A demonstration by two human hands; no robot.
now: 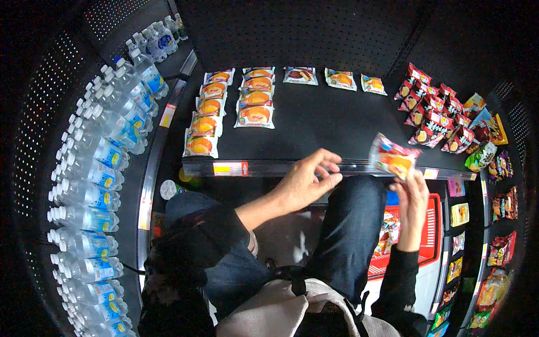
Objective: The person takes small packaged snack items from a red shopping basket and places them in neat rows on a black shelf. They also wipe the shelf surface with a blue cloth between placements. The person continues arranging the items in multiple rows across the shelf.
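My right hand (410, 202) holds a wrapped pastry packet (396, 160) by its lower edge, over the front edge of the black shelf (311, 135). To the left of it, my left hand (313, 179) hangs over the shelf edge with its fingers curled apart and nothing in them. On the shelf, two rows of similar packets run from back to front, one at the left (204, 122) and one beside it (254, 113). Along the back lie a dark-pictured packet (300, 76) and two orange-pictured packets, one (341, 79) left of the other (373, 84).
Red snack bags (431, 126) are heaped at the shelf's right. Many clear bottles (99, 198) line the left shelving. A red basket (429, 244) with packets stands below, right of my knee. A price rail (273, 168) edges the shelf; more snack shelves are at right.
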